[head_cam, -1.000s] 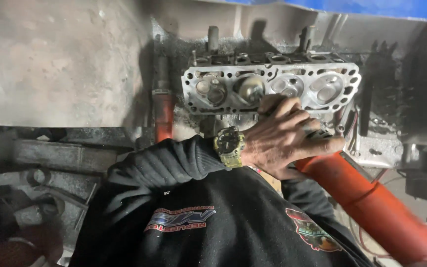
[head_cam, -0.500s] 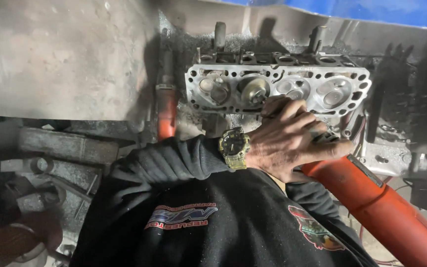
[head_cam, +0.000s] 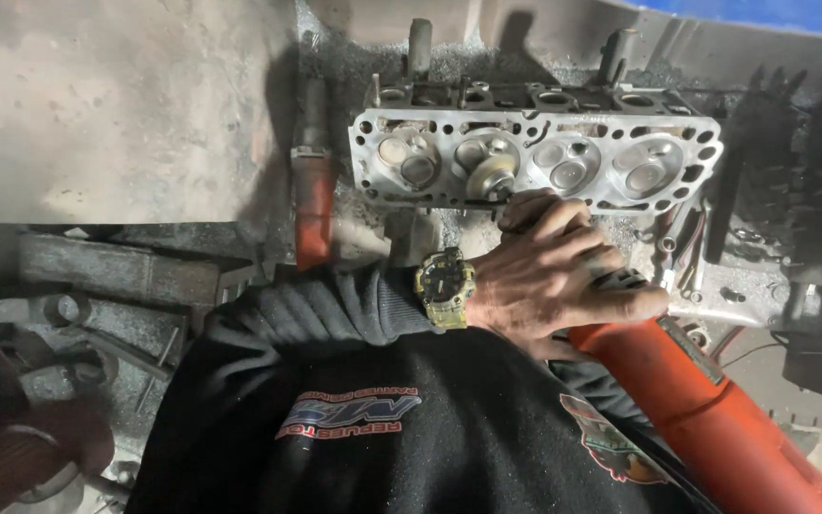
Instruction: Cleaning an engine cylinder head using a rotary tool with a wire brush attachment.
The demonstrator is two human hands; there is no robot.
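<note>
Where grip (head_cam: 563, 276) clamps grinder (head_cam: 715, 419), cylinder head (head_cam: 535, 157) beyond

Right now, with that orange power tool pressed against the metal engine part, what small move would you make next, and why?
Probably ease the small round wheel sideways across the second chamber of the cylinder head. The wheel sits at that chamber's lower edge, and the left hand grips the front of the orange tool, so a slight sideways slide looks well controlled. The right hand is out of sight.
</note>
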